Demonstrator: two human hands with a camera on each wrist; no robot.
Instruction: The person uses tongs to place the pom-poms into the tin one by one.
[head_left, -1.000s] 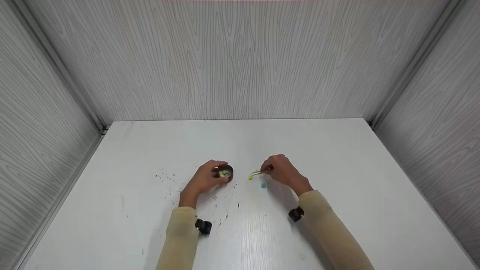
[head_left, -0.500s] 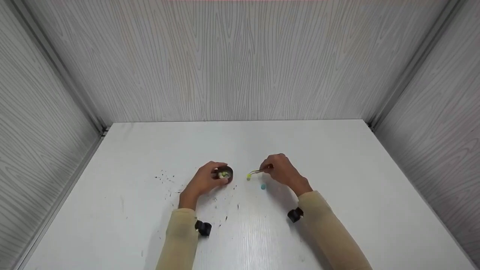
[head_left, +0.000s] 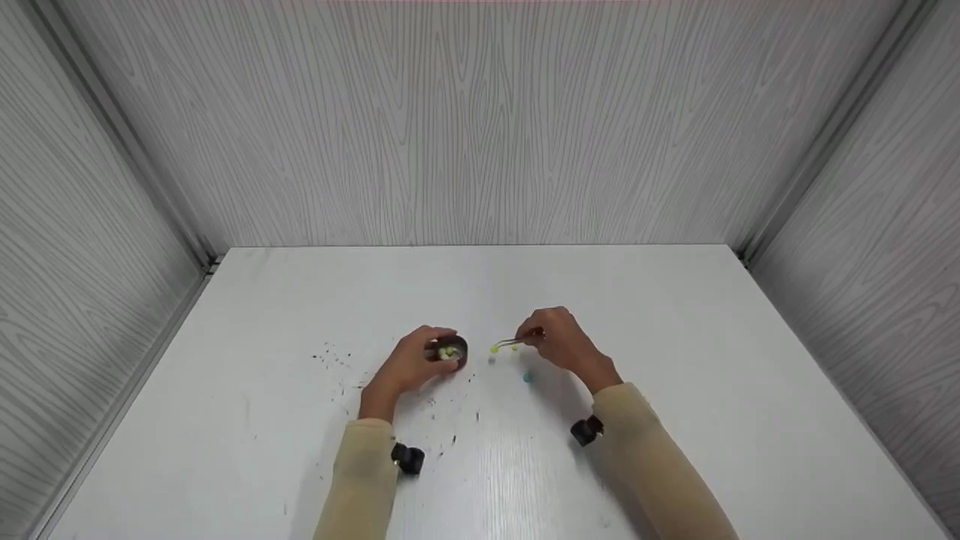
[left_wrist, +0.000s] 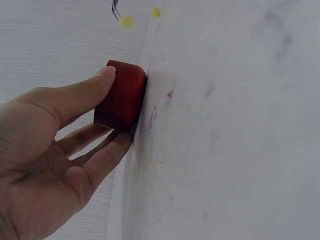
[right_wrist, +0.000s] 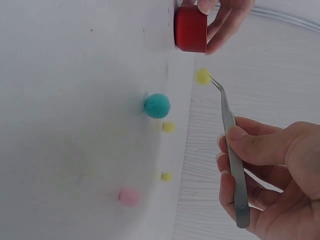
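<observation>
My left hand [head_left: 412,364] grips a small dark red cup [left_wrist: 122,95] that stands on the white table, thumb on one side and fingers on the other. Several small pale and yellow-green balls [head_left: 448,352] lie inside the cup. Bent-tip metal tweezers [right_wrist: 234,165] are pinched in my right hand [right_wrist: 280,160]. At their points is a fuzzy yellow pom-pom [right_wrist: 203,76], raised over the table a short way right of the cup. A teal pom-pom [right_wrist: 157,105] lies on the table below the right hand, with a smaller yellow pom-pom [right_wrist: 168,126] close by.
Another yellow pom-pom [right_wrist: 166,176] and a pink one [right_wrist: 129,196] lie farther right, seen in the right wrist view. Dark specks [head_left: 330,354] mark the table left of the cup. Wood-grain panels [head_left: 480,120] enclose the back and both sides.
The right hand has shifted slightly left, and the yellow pom-pom at the tweezers' points has risen off the table toward the cup. The left hand keeps its hold on the cup.
</observation>
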